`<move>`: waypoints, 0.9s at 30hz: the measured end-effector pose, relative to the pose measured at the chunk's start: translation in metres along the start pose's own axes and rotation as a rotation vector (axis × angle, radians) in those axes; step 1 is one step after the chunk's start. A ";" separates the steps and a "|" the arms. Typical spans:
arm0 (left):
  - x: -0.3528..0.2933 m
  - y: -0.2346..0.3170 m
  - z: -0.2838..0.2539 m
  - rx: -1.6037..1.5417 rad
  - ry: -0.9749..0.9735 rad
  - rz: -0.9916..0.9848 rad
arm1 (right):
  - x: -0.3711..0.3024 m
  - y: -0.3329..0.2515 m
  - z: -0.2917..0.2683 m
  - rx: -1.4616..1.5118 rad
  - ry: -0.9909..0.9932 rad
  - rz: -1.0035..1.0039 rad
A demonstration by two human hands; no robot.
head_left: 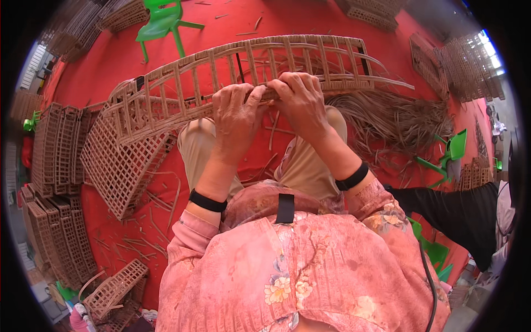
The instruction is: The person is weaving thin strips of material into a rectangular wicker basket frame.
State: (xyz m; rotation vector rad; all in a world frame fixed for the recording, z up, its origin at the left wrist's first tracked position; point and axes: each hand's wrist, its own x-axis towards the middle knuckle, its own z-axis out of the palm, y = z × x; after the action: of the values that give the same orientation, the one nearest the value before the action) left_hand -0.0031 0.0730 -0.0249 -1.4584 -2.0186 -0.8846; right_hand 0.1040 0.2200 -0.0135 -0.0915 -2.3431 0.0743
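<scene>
A long woven frame [232, 77], open like a ladder with tan strips wrapped round its bars, lay across the person's knees and stretched from the left of the scene to the far right. Both hands met at the middle of its near rail. The left hand [235, 113] was curled over the rail, fingers closed on it, seemingly to hold the frame steady. The right hand [301, 105], touching the left, was also closed over the rail, its fingertips pinching at the wrapped strip there; whether a loose strip sat between them could not be told. Resting the frame on the knees probably kept the rail at a handy height and left both hands free for fine work.

Loose strips [387, 119] spread in a fan on the right, just beyond the right knee, within easy reach. A finished lattice panel [119, 166] leaned on the left under the frame's left end, touching it or nearly so. More panels [55, 144] were stacked at the far left edge, and others [464, 66] stood at the far right. A green chair [163, 22] stood far off on the red floor [310, 19].

Open floor lay beyond the frame's far rail. On the near right, another person's dark sleeve [459, 213] came close, narrowing the room there.
</scene>
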 end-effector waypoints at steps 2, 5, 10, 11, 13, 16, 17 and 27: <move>0.002 0.004 0.003 -0.009 0.022 0.019 | 0.000 0.004 -0.001 -0.015 -0.013 0.006; 0.007 0.015 0.003 -0.022 0.022 -0.025 | -0.003 0.010 -0.002 -0.034 0.017 -0.041; 0.002 0.013 0.000 0.041 0.010 -0.060 | -0.004 0.006 0.006 0.012 0.065 -0.074; -0.001 0.011 0.000 0.025 0.013 -0.050 | -0.005 0.005 0.006 0.026 0.066 -0.077; -0.004 0.008 0.002 0.008 0.016 -0.026 | -0.009 0.005 0.003 0.033 0.080 -0.082; -0.015 0.003 -0.001 -0.034 0.014 -0.001 | -0.018 -0.005 0.004 0.047 0.089 -0.086; -0.020 0.002 -0.003 -0.064 0.009 0.003 | -0.022 -0.009 0.004 0.050 0.083 -0.080; -0.005 0.020 -0.014 0.027 -0.046 -0.083 | -0.043 0.012 -0.037 -0.077 -0.050 0.229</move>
State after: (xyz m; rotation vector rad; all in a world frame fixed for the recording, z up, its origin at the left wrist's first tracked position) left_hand 0.0180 0.0637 -0.0141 -1.4012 -2.1306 -0.8610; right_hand 0.1610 0.2289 -0.0191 -0.4003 -2.3766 0.1003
